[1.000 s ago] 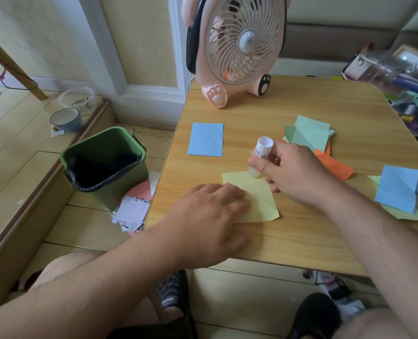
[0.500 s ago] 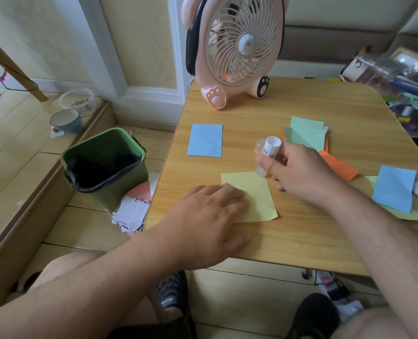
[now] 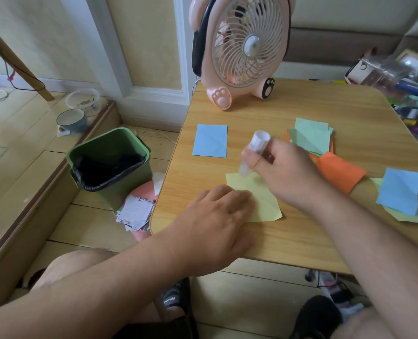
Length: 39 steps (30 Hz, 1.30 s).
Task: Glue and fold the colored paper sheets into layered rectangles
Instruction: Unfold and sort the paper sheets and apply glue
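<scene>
Here the left hand presses flat on yellow paper; the right hand grips a glue stick, label unreadable.

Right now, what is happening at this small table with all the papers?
A person is gluing paper. The left hand presses flat on a yellow sheet near the front edge of the wooden table. The right hand grips a glue stick, tip down at the sheet's far edge. Blue, green and orange sheets lie around.
</scene>
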Each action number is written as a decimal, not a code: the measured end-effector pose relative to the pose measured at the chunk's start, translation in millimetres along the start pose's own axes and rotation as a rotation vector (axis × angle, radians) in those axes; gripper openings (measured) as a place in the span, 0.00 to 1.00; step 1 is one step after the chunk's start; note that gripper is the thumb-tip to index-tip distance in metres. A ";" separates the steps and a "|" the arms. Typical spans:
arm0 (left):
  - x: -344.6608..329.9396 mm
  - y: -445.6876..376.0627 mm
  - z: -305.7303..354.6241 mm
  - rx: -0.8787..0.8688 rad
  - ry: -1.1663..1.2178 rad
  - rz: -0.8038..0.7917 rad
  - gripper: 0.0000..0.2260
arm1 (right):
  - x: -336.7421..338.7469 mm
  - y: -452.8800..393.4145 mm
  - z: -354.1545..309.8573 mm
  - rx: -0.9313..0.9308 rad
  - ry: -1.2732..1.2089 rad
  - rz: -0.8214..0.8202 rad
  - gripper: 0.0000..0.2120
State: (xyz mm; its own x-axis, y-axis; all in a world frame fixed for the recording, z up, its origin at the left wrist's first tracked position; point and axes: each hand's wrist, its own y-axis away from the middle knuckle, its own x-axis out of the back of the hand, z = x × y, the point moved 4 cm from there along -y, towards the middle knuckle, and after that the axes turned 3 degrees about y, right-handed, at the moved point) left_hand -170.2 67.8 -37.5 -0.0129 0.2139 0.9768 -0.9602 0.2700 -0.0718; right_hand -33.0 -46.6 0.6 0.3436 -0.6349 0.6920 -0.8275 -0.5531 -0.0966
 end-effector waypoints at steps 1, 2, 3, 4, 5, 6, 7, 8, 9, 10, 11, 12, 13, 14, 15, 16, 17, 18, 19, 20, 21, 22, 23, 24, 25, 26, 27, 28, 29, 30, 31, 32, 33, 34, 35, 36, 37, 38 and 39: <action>-0.1 0.1 -0.4 -0.003 -0.009 -0.003 0.27 | -5.8 0.4 -3.9 0.019 0.034 -0.015 0.15; 0.3 0.1 -0.9 -0.004 -0.014 -0.005 0.27 | -10.8 0.6 -5.4 0.025 0.052 -0.031 0.15; 0.7 0.0 -1.4 -0.005 -0.015 -0.007 0.27 | -14.9 0.5 -5.4 0.023 0.064 -0.050 0.15; 1.3 0.1 -1.7 -0.006 -0.017 -0.009 0.27 | -17.9 0.8 -4.8 0.015 0.071 -0.065 0.16; 1.6 0.2 -1.8 -0.007 -0.018 -0.012 0.27 | -20.1 0.4 -3.2 0.013 0.080 -0.072 0.16; 2.2 0.2 -1.7 -0.008 -0.022 -0.015 0.27 | -21.0 0.7 -3.0 0.016 0.086 -0.076 0.16; 2.5 0.1 -1.6 -0.009 -0.027 -0.019 0.28 | -21.4 0.8 -3.0 0.021 0.092 -0.079 0.16; 2.7 0.1 -1.7 -0.010 -0.032 -0.025 0.28 | -21.8 0.8 -3.3 0.023 0.096 -0.082 0.15; 3.3 0.1 -1.2 -0.009 -0.037 -0.030 0.28 | -22.2 0.2 -3.4 0.024 0.099 -0.085 0.14; 3.4 0.0 -1.4 -0.008 -0.040 -0.036 0.28 | -22.6 -0.4 -3.4 0.022 0.103 -0.089 0.14; 3.7 -0.3 -1.5 -0.007 -0.044 -0.040 0.28 | -23.4 -1.2 -3.1 0.022 0.109 -0.092 0.14; 4.0 -0.7 -1.7 -0.006 -0.047 -0.042 0.28 | -23.9 -1.8 -3.3 0.028 0.119 -0.094 0.14; 4.4 -1.0 -2.0 -0.006 -0.047 -0.041 0.28 | -24.7 -2.6 -3.6 0.039 0.137 -0.095 0.14; 4.9 -1.2 -2.2 -0.007 -0.042 -0.038 0.28 | -25.5 -3.2 -4.5 0.053 0.158 -0.098 0.15; 5.1 -1.5 -2.6 -0.008 -0.038 -0.038 0.28 | -26.2 -4.0 -5.2 0.065 0.180 -0.103 0.16; 5.0 -1.9 -3.0 -0.010 -0.038 -0.040 0.28 | -26.3 -4.7 -5.6 0.071 0.197 -0.108 0.16; 4.8 -2.2 -3.2 -0.010 -0.040 -0.041 0.28 | -26.4 -5.8 -5.1 0.074 0.211 -0.111 0.17; 4.8 -2.4 -3.2 -0.009 -0.039 -0.040 0.28 | -25.7 -6.6 -4.3 0.079 0.221 -0.112 0.17; 4.8 -2.4 -2.8 -0.008 -0.036 -0.039 0.28 | -24.6 -7.3 -2.8 0.084 0.225 -0.110 0.18; 4.6 -2.3 -3.1 -0.006 -0.034 -0.037 0.29 | -22.7 -7.6 -0.7 0.089 0.226 -0.106 0.18; 4.7 -2.2 -3.2 -0.003 -0.031 -0.035 0.29 | -19.9 -7.7 2.1 0.089 0.229 -0.099 0.17; 4.6 -2.1 -3.7 -0.001 -0.027 -0.033 0.29 | -16.5 -7.2 4.9 0.087 0.236 -0.095 0.17; 4.5 -1.9 -4.1 0.000 -0.024 -0.033 0.30 | -13.0 -6.7 8.2 0.082 0.247 -0.093 0.16; 4.3 -1.8 -4.8 0.001 -0.022 -0.033 0.30 | -9.5 -6.0 11.3 0.078 0.257 -0.093 0.16; 4.1 -1.8 -5.1 0.001 -0.022 -0.033 0.30 | -6.2 -5.5 14.4 0.071 0.263 -0.094 0.16; 4.4 -1.9 -5.1 0.002 -0.022 -0.032 0.31 | -3.1 -5.0 17.3 0.066 0.266 -0.096 0.16; 4.6 -2.0 -4.7 0.003 -0.024 -0.033 0.31 | -0.7 -4.2 19.8 0.061 0.269 -0.095 0.17; 4.6 -2.0 -4.2 0.004 -0.027 -0.036 0.31 | 2.1 -3.1 21.7 0.054 0.270 -0.094 0.17; 4.5 -2.1 -3.9 0.004 -0.029 -0.039 0.31 | 4.6 -1.9 23.0 0.045 0.267 -0.093 0.16; 4.6 -2.0 -3.6 0.005 -0.029 -0.038 0.31 | 7.1 -0.7 24.5 0.034 0.262 -0.092 0.15; 5.2 -2.0 -3.5 0.006 -0.026 -0.035 0.31 | 9.5 0.6 25.9 0.025 0.256 -0.092 0.15; 5.6 -1.8 -3.6 0.007 -0.023 -0.033 0.31 | 12.0 2.1 27.4 0.018 0.252 -0.090 0.14; 5.7 -1.6 -3.8 0.008 -0.022 -0.033 0.31 | 14.5 3.4 28.9 0.013 0.250 -0.086 0.14; 5.7 -1.3 -4.2 0.008 -0.022 -0.033 0.31 | 17.0 4.7 30.1 0.010 0.252 -0.082 0.14; 5.6 -1.0 -4.2 0.005 -0.024 -0.032 0.31 | 19.2 5.7 30.9 0.007 0.256 -0.077 0.14; 5.7 -0.7 -4.0 0.003 -0.029 -0.027 0.31 | 20.8 6.1 31.8 0.004 0.262 -0.073 0.14; 5.5 -0.4 -3.6 0.002 -0.031 -0.022 0.31 | 21.8 6.2 33.0 0.001 0.266 -0.070 0.13; 5.1 0.1 -3.0 0.001 -0.034 -0.018 0.30 | 22.5 6.3 33.9 -0.004 0.266 -0.070 0.14; 4.6 0.4 -2.7 0.000 -0.037 -0.016 0.30 | 22.7 6.4 34.7 -0.010 0.264 -0.070 0.14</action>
State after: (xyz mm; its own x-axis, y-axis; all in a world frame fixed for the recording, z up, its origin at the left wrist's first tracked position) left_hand -170.0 71.4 -33.6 -0.0075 0.1746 0.9846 -0.9604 0.2729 -0.0557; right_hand -15.1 -83.3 -9.2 0.2732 -0.4318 0.8596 -0.8105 -0.5846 -0.0361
